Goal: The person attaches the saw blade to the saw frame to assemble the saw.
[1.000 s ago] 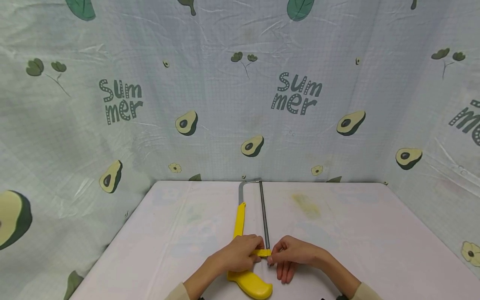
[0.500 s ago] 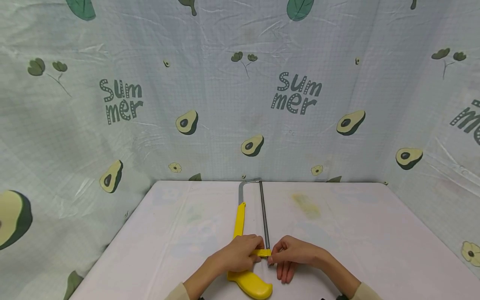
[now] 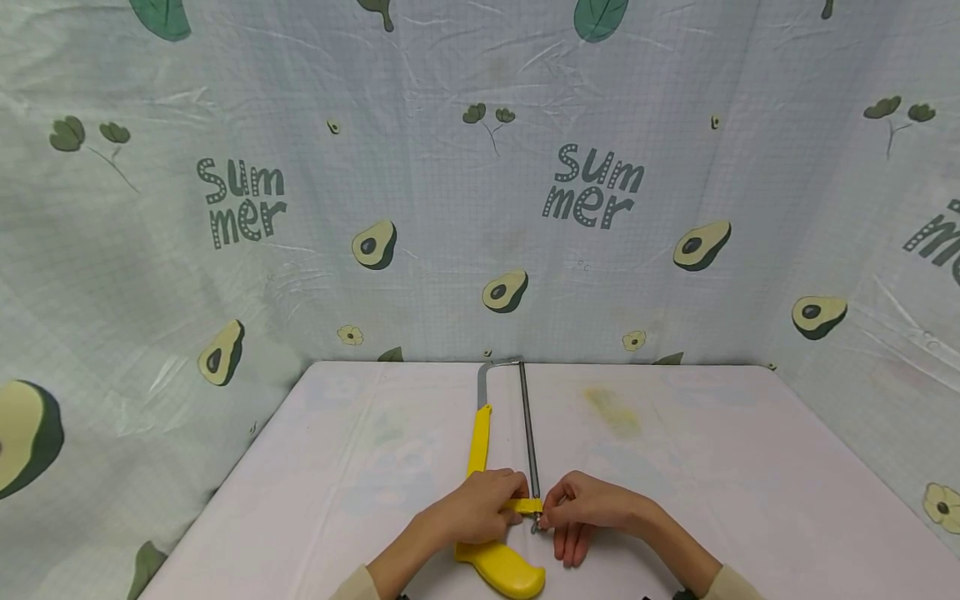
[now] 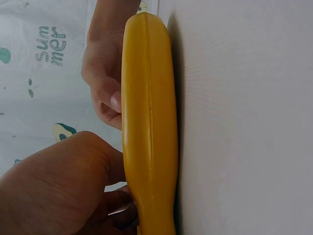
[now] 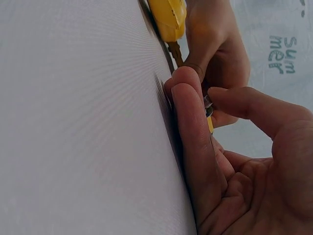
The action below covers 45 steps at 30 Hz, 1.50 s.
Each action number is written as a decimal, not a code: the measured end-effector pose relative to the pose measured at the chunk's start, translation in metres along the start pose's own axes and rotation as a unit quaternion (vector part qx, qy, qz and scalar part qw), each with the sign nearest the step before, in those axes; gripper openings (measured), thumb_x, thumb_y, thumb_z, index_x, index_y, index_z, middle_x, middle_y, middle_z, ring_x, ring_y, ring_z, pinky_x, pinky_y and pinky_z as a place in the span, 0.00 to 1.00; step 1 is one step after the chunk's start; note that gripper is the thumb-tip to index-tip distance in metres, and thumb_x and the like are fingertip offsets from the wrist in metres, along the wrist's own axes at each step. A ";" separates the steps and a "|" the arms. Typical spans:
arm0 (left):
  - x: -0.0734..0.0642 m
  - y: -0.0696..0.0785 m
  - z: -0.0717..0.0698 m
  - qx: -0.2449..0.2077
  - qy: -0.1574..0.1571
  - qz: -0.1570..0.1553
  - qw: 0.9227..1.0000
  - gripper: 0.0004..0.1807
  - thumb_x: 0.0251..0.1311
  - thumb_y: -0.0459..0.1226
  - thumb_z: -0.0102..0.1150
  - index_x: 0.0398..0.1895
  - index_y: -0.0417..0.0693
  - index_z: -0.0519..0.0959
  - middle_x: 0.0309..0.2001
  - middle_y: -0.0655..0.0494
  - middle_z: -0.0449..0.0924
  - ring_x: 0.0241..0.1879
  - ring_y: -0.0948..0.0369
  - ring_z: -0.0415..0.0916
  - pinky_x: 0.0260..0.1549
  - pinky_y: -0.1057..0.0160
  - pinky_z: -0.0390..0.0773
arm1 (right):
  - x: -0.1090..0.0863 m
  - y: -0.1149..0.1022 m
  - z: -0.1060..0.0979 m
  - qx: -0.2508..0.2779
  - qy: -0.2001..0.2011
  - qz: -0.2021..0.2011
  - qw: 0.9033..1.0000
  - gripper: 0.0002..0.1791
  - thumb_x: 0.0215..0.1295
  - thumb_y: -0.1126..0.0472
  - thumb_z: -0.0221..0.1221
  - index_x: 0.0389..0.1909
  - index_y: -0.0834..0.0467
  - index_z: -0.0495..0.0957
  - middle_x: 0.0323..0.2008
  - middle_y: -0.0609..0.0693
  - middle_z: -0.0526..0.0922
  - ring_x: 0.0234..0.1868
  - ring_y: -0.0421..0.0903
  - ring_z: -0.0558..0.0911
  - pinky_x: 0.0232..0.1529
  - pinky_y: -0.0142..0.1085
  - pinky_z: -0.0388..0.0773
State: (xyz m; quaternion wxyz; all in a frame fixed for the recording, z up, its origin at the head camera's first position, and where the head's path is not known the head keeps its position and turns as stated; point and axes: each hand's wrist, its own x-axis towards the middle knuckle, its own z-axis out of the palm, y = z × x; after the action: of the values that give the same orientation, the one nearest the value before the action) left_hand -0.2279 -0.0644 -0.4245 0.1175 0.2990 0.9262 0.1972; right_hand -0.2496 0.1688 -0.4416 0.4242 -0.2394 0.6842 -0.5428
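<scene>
A hacksaw lies flat on the table, its yellow handle (image 3: 502, 571) nearest me and its grey blade (image 3: 528, 429) along the right side. My left hand (image 3: 486, 504) grips the yellow frame just ahead of the handle, fingers around the short yellow crosspiece (image 3: 527, 506) that carries the blade's near end. Below that crosspiece sticks out a small metal wing nut (image 3: 536, 525). Thumb and index finger of my right hand (image 3: 588, 504) pinch at it, while the other fingers rest low by the table. In the left wrist view the handle (image 4: 149, 107) hides part of both hands.
A white table (image 3: 697, 450) spreads out around the saw, with a faint yellow stain right of the blade. Behind it and along both sides hangs a pale curtain (image 3: 450, 183) printed with avocados and lettering.
My right fingertips have shifted slightly at the wing nut, which now shows more and looks turned. Left hand and hacksaw have stayed in place.
</scene>
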 end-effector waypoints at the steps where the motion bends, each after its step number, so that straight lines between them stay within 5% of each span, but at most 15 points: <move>1: 0.000 0.000 0.000 0.000 0.000 0.000 1.000 0.06 0.68 0.39 0.64 0.43 0.57 0.77 0.36 0.69 0.75 0.35 0.70 0.69 0.45 0.70 0.74 | 0.000 0.000 0.000 0.001 -0.001 0.000 1.000 0.14 0.70 0.58 0.60 0.41 0.67 0.81 0.23 0.49 0.87 0.21 0.37 0.87 0.25 0.30 0.82; 45: 0.001 -0.001 0.000 0.003 -0.001 0.002 1.000 0.06 0.68 0.39 0.64 0.44 0.57 0.77 0.36 0.68 0.75 0.35 0.70 0.69 0.45 0.70 0.75 | 0.000 0.001 -0.002 0.018 -0.007 -0.001 1.000 0.07 0.69 0.64 0.59 0.41 0.65 0.79 0.24 0.49 0.88 0.21 0.37 0.87 0.25 0.31 0.83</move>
State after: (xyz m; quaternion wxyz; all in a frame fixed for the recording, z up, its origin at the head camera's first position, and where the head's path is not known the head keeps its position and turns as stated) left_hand -0.2292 -0.0648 -0.4246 0.1175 0.3019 0.9259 0.1944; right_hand -0.2512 0.1703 -0.4425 0.4328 -0.2359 0.6714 -0.5534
